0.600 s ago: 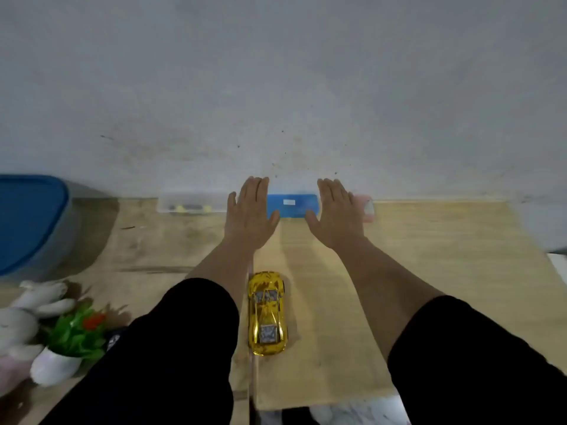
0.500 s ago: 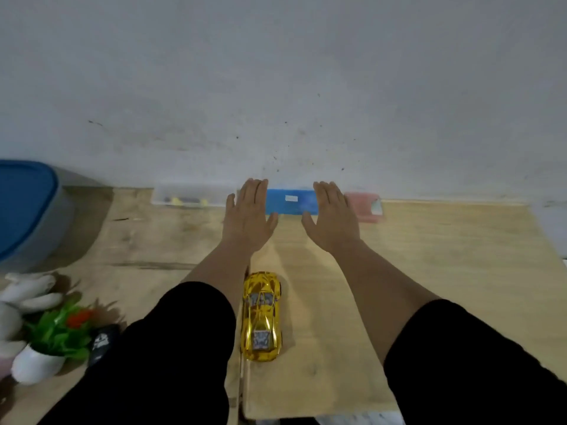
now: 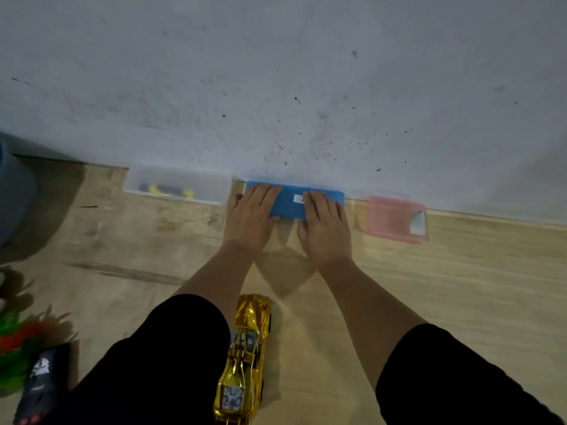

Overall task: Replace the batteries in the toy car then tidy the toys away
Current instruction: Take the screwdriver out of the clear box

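Note:
A shiny gold toy car (image 3: 245, 360) lies on the wooden table (image 3: 460, 286) between my forearms, nose towards the wall. A flat blue box (image 3: 290, 205) sits against the wall. My left hand (image 3: 250, 216) lies with straight fingers on the box's left end. My right hand (image 3: 325, 228) lies the same way on its right end. Both thumbs sit at the box's front edge.
A clear plastic box (image 3: 178, 185) with yellow and dark items stands left of the blue box, a pink box (image 3: 395, 219) to its right. A dark toy car (image 3: 43, 381) and a green plant toy (image 3: 15, 342) lie at the lower left. A grey bin (image 3: 12, 194) stands far left.
Both hands have moved forward from above the table onto the top of the blue box. My view has come closer to the wall.

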Motion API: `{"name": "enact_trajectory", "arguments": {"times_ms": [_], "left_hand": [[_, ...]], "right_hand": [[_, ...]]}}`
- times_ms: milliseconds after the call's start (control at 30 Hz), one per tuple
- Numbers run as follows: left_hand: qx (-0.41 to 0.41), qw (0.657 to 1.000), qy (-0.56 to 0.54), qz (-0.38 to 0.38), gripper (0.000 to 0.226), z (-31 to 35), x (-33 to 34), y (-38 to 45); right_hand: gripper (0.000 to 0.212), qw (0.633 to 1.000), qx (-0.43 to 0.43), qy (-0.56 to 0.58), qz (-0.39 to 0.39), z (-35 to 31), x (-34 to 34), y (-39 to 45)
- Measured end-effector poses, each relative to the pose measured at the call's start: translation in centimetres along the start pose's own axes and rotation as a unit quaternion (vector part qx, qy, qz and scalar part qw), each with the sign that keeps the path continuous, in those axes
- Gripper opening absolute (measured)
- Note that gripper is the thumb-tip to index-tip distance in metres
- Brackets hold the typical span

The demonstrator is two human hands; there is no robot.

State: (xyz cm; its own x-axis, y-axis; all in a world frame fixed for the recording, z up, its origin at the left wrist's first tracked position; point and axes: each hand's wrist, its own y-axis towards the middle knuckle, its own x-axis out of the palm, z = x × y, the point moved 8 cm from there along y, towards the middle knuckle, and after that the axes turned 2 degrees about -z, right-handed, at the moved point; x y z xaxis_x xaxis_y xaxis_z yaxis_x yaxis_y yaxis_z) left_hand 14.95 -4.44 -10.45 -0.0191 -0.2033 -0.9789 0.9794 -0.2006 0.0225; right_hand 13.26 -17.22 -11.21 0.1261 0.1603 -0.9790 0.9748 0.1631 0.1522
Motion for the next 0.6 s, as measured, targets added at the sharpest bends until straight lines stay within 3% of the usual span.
{"name": "enact_trajectory", "arguments": {"times_ms": [167, 400, 600], "left_hand": [[-0.002, 1.0, -0.007, 0.015, 0.068, -0.1, -0.3, 0.8], [0.014, 0.998, 0.008, 0.056, 0.077, -0.2, -0.2, 0.7], [-0.026, 0.998, 0.03, 0.051, 0.082, -0.6, -0.1, 0.4]], "right_hand": [[0.045, 0.994, -0.029, -0.103, 0.037, -0.8, 0.8, 0.5], [0.044, 0.96, -0.143, -0.223, 0.091, -0.9, 1.2, 0.9], [0.045, 0.964, -0.173, -0.17, 0.105, -0.7, -0.5, 1.1]]}}
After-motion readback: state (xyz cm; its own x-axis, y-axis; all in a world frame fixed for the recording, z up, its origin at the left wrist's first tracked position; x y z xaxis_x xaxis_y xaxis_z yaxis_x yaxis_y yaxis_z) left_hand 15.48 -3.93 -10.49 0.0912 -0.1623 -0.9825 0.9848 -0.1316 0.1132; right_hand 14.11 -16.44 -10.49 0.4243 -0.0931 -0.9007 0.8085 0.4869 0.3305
